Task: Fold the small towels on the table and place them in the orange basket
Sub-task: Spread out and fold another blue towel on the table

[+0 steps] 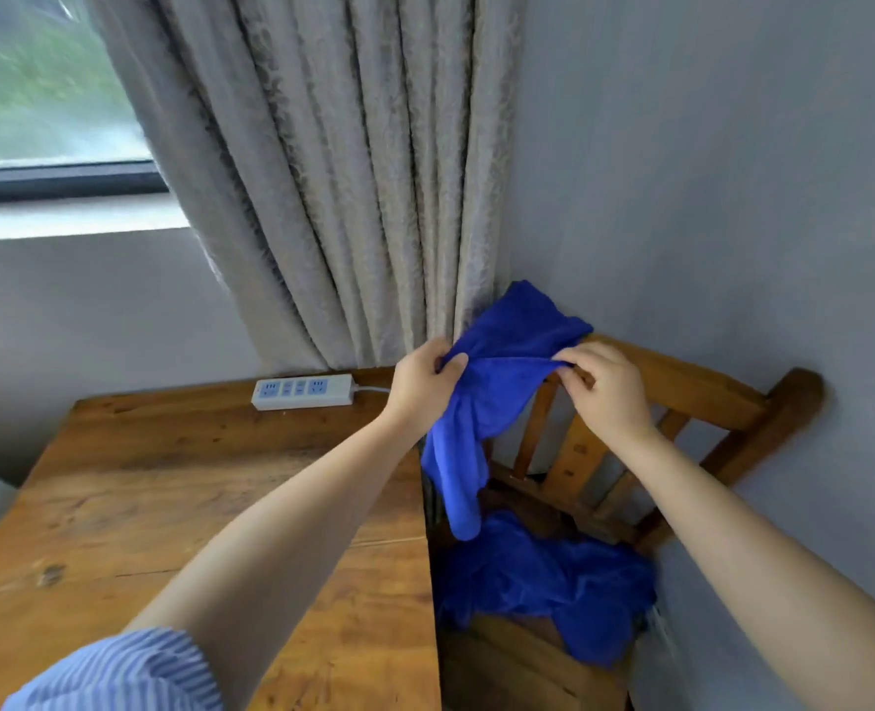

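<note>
A blue towel hangs in the air between the table's right edge and a wooden chair. My left hand pinches its upper left edge, and my right hand pinches its upper right edge. Part of the cloth flips up behind my hands; the rest droops down toward the chair. More crumpled blue towels lie heaped on the chair seat below. No orange basket is in view.
A wooden table fills the left. A white power strip lies at its far edge. The wooden chair stands against the grey wall on the right. A grey curtain and a window are behind.
</note>
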### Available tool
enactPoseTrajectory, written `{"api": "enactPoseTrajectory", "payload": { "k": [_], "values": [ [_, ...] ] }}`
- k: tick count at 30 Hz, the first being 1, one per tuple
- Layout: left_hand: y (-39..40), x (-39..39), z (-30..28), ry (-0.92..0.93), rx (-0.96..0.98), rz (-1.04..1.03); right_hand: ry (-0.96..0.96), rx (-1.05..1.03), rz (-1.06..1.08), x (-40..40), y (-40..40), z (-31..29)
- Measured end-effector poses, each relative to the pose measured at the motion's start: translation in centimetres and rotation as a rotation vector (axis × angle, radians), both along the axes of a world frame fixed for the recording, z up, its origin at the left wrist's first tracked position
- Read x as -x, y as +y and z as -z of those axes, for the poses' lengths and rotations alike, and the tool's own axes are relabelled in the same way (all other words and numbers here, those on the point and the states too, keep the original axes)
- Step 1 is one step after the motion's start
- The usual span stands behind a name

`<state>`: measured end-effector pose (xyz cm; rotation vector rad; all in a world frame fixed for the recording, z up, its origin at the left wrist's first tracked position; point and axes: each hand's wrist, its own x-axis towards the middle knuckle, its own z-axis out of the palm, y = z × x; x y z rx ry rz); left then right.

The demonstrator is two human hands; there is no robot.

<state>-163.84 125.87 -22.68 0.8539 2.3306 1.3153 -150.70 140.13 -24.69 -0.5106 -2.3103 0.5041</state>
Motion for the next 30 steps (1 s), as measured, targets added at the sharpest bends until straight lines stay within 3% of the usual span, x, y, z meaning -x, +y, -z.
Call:
{"api": "enactPoseTrajectory", "payload": {
  "k": [4,12,21,25,30],
  "values": [
    [-6.8,-1.9,-0.7,-0.026,-0.091,-0.052,0.06,-0.067,-0.019,-1.7,-6.2,-1.8],
    [-25.1,-4.2,-3.4,0.067,-0.133,-0.242,0.027,0.142,-0.124,-2.7,-22.8,-5.1],
    [-40.5,-4.5,-3.7,0.194,0.177,-0.414,-0.127,0.411,-0.304,1.1,-35.3,-4.8],
    [-45.4,-3.0,-4.5,0.196,0.186,-0.562,-0.141,0.442,-0.404,4.7,-40.1,-5.0],
    [-48.9,0.6,-6.6,0.373,0.184,-0.697,-0.049,0.504,-0.461,9.6,-44.0,-5.7]
  ]
}}
